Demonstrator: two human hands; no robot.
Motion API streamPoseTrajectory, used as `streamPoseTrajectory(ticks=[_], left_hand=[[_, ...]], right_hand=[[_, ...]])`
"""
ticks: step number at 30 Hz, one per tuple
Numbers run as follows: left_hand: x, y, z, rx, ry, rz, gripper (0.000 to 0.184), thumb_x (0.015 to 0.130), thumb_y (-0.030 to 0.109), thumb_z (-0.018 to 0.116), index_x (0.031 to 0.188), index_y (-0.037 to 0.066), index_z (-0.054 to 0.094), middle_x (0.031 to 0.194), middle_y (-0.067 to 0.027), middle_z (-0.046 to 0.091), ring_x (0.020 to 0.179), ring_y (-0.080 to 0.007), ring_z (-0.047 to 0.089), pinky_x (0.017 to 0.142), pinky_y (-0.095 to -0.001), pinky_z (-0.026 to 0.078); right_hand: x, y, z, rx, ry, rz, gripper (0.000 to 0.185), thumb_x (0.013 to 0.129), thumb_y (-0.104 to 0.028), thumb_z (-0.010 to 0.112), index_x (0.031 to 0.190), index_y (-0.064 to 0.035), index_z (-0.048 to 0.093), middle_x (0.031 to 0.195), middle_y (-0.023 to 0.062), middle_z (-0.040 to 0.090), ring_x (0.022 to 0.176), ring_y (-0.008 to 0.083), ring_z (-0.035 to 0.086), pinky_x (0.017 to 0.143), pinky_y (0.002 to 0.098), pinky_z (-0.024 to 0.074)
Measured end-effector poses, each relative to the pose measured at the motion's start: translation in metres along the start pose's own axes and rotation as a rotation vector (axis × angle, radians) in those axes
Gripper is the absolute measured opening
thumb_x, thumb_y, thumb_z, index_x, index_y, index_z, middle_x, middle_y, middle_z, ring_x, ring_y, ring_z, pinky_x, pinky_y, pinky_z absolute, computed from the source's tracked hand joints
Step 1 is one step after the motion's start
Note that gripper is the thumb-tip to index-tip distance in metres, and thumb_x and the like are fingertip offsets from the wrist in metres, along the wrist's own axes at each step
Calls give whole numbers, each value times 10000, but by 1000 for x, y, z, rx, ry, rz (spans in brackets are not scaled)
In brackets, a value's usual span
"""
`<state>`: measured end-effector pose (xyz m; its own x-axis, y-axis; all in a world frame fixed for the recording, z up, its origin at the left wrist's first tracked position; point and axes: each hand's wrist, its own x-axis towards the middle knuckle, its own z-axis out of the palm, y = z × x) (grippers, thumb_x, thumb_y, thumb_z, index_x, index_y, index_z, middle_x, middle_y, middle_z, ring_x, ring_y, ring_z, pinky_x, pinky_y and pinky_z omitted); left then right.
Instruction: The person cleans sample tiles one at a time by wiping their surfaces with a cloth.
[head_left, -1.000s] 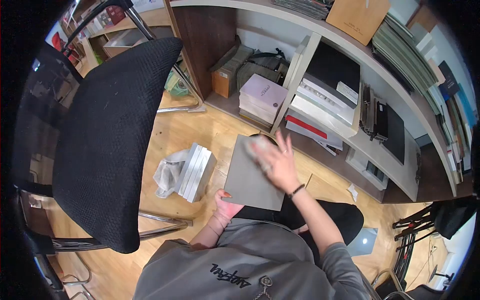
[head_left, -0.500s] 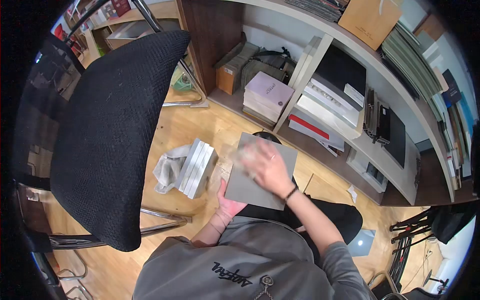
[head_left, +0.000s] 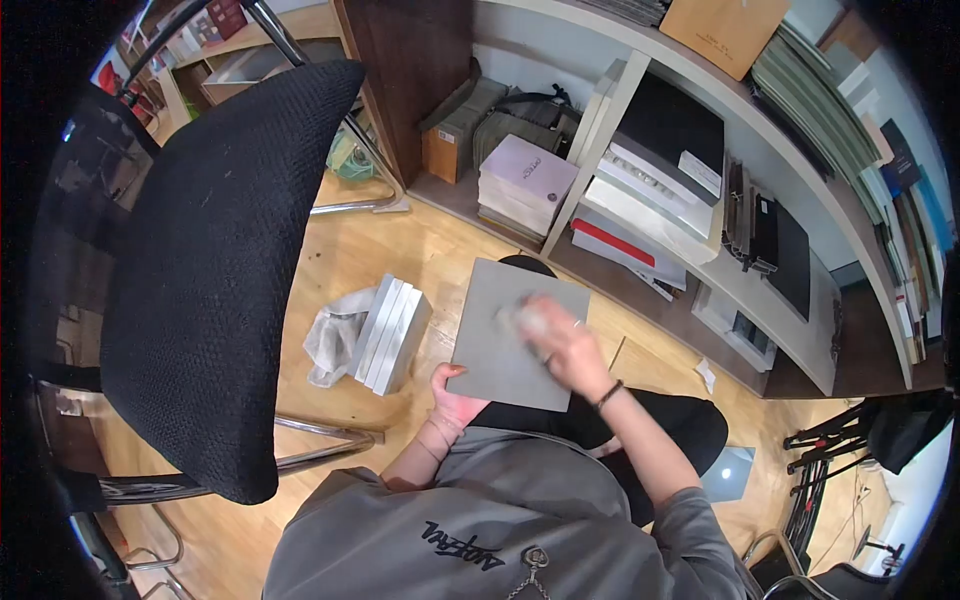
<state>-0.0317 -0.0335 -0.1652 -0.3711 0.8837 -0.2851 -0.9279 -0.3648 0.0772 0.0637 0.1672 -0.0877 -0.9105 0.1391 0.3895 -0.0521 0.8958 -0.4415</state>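
A flat grey square board [head_left: 495, 365] lies tilted over my lap. Its lower left corner is gripped by my left hand [head_left: 457, 396], with the thumb on the top face and the fingers hidden underneath. Against the board's upper surface, my right hand [head_left: 568, 350] presses a small crumpled pale cloth [head_left: 520, 322]; motion smears the cloth and the fingertips. To the left on the floor stands a stack of several grey-white slabs [head_left: 392, 335], with a crumpled light grey cloth [head_left: 335, 340] beside it.
A black mesh chair [head_left: 220, 280] takes up the left side. Ahead is a low shelf unit [head_left: 625, 110] holding a stack of lilac-topped books [head_left: 525, 180], folders and a black box [head_left: 672, 130]. A paper scrap [head_left: 705, 376] and a blue-grey sheet [head_left: 730, 474] lie on the floor at right.
My right hand has moved the cloth right and slightly down across the board. My left hand keeps its hold on the corner. The whole view has shifted slightly.
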Motion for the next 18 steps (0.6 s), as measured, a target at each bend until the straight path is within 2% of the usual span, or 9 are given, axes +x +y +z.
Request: streamPoseTrajectory(ticks=[1,3,4,8,10,15,17,18], left_hand=[[2,0,4,5,-12,9,623,687,309,501,1244,32,522,1221,-124,567,1150,-298,511,1016,-436,361],[2,-2,3,-1,-8,7,624,688,307,499,1248,33,520,1223,-125,566,1152,-299,510,1015,-436,363],[2,-2,2,-8,1,7,625,690,305,497,1252,33,518,1225,-125,564,1153,-301,509,1014,-435,365],[2,-3,21,24,74,52,626,692,300,496,1258,33,515,1232,-126,560,1156,-306,507,1013,-431,369],[1,-4,23,48,110,68,627,693,299,496,1260,32,514,1234,-126,559,1157,-307,506,1012,-429,370],[1,-2,1,36,26,28,645,695,317,495,1277,38,500,1257,-127,545,1172,-301,498,1023,-423,364],[3,1,-3,8,-57,13,674,694,340,495,1302,50,481,1296,-127,523,1202,-298,481,1046,-421,346],[5,1,0,9,-63,11,674,694,340,495,1302,50,481,1296,-127,523,1202,-298,481,1046,-421,346]], right_hand=[[8,13,-4,-5,3,-3,459,688,36,583,1090,-165,679,1277,114,564,1192,296,535,958,384,457],[16,30,-9,-4,228,194,439,681,51,571,1052,-151,691,1253,123,578,1185,299,540,969,378,451],[10,29,-6,-7,230,196,439,681,51,571,1052,-151,691,1253,123,578,1185,299,540,969,378,451],[-27,-24,2,33,85,161,435,684,59,569,1050,-140,695,1241,125,587,1198,305,526,964,384,458],[-42,-46,-1,247,-123,-54,406,703,61,573,1043,-125,695,1256,132,576,1197,313,524,974,390,451],[-31,-7,-18,87,-90,12,424,694,71,575,1049,-129,696,1283,129,557,1209,309,516,993,400,440],[-30,18,-12,51,205,424,467,689,83,564,1082,-140,684,1300,121,545,1224,305,504,1009,402,432],[-33,16,-13,46,209,422,467,689,83,564,1082,-140,684,1300,121,545,1224,305,504,1009,402,432]])
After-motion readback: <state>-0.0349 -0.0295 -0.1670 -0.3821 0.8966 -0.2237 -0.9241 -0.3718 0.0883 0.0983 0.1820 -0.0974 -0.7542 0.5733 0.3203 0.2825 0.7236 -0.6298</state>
